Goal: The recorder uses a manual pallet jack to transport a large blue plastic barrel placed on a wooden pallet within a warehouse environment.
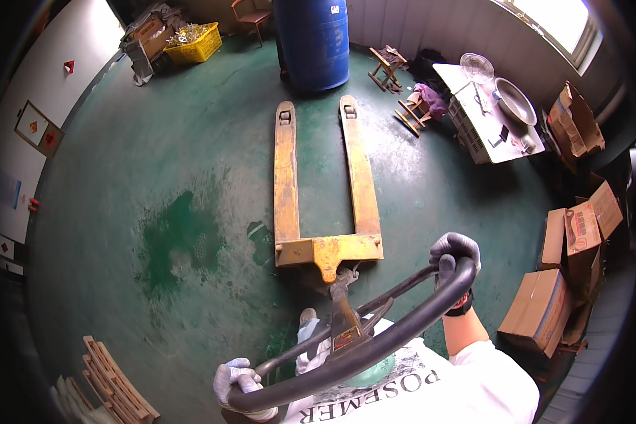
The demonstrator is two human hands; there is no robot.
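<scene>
Both my gloved hands are on the black loop handle [410, 332] of a yellow pallet truck [328, 251]. My left hand [240, 385] wraps the handle's lower left end. At its upper right end my right hand [454, 256] is closed round the bend, with a dark band on the wrist. The handle tilts back close over my white shirt. Ahead of me the two worn yellow forks [286, 169] lie low over the floor, carrying nothing. Just beyond their tips stands a blue plastic drum [312, 46].
Right of the forks are small wooden stools [387, 69] and a white table [484, 124] with a basin [514, 101]. Cardboard boxes [533, 311] line the right wall. A yellow crate [194, 44] stands far left, wooden slats [113, 381] lie near left. A wet patch [180, 240] marks the green floor.
</scene>
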